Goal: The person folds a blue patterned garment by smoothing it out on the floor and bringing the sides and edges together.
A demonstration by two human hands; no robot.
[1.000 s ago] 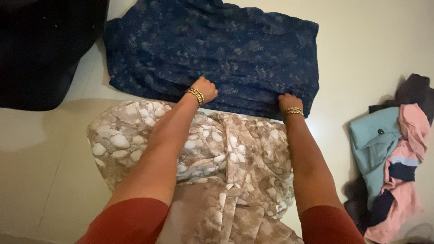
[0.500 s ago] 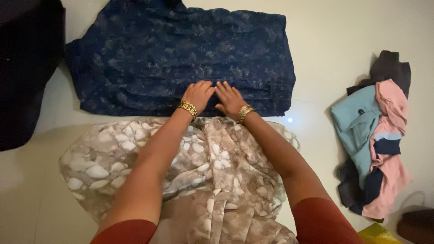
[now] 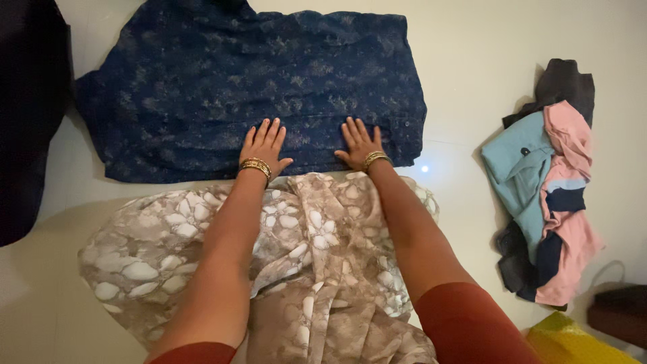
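A dark blue patterned garment (image 3: 256,87) lies folded flat on the pale floor. My left hand (image 3: 264,143) rests palm down on its near edge, fingers spread. My right hand (image 3: 359,143) presses flat on the same edge a little to the right, fingers apart too. Both wrists carry gold bangles, and red sleeves cover my upper arms. Neither hand holds anything. Below my arms spreads the brown and white floral cloth (image 3: 168,229) over my lap.
A pile of clothes (image 3: 546,182) in light blue, pink, navy and dark grey lies at the right. A large dark object (image 3: 27,114) fills the left edge. A yellow thing (image 3: 579,344) and a dark brown thing (image 3: 617,320) sit at the bottom right.
My hands went from gripping the garment's near edge to meeting at its middle, then slid apart and now lie flat and spread. The view shifted, so everything sits further left.
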